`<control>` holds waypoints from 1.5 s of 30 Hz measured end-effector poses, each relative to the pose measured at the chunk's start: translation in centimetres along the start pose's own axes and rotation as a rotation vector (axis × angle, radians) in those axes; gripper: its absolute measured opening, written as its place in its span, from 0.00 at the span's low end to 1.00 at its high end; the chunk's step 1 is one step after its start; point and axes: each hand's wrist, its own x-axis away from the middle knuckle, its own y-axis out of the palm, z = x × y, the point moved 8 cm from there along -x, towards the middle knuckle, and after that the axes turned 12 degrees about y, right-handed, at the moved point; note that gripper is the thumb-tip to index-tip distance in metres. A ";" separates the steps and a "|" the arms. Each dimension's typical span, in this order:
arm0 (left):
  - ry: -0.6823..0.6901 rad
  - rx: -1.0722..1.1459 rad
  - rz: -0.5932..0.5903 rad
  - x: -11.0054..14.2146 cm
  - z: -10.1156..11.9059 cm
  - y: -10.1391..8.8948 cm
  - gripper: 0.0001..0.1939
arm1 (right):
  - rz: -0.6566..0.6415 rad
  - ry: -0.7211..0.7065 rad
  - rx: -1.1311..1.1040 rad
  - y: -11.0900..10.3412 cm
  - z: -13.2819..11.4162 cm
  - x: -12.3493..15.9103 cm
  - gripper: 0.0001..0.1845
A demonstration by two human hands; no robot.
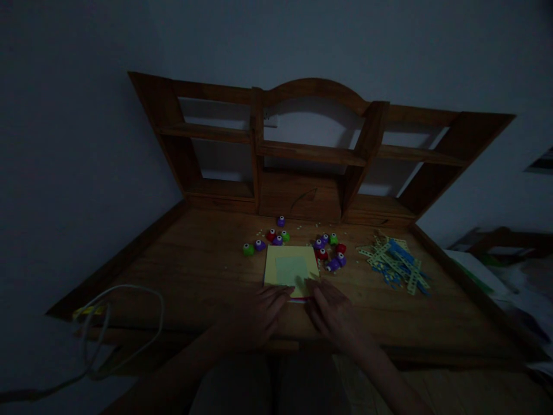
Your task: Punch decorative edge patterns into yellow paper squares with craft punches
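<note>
A yellow square sheet (271,266) lies on the wooden desk, with a smaller pale green paper (291,268) on top of it. Red and white edges show beneath the yellow sheet on its near side. My left hand (261,311) reaches in from the left, its fingers stretched and close together, fingertips on the sheet's near edge by the green paper. From the right, my right hand (334,308) rests stretched fingers at the near right corner, one fingertip close to the green paper. Dim light hides whether either hand pinches any paper.
Purple, red and green one-eyed toy pieces (280,221) lie beyond and beside the sheets, among small pale bits. A heap of yellow and blue perforated strips (397,259) lies to the right. A white cable (162,311) loops at the left. A wooden shelf unit (302,199) stands behind.
</note>
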 end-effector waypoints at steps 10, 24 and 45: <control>0.019 -0.031 -0.005 0.1 -0.1 -0.3 0.27 | -0.142 -0.165 0.049 1.1 -2.3 0.0 0.23; 0.010 -0.123 -0.092 3.4 -0.9 -0.2 0.36 | -0.215 -0.248 0.126 0.5 0.3 0.1 0.28; -0.141 -0.098 0.100 4.7 -1.9 -1.3 0.21 | -0.079 0.120 0.066 -2.2 3.7 -0.1 0.09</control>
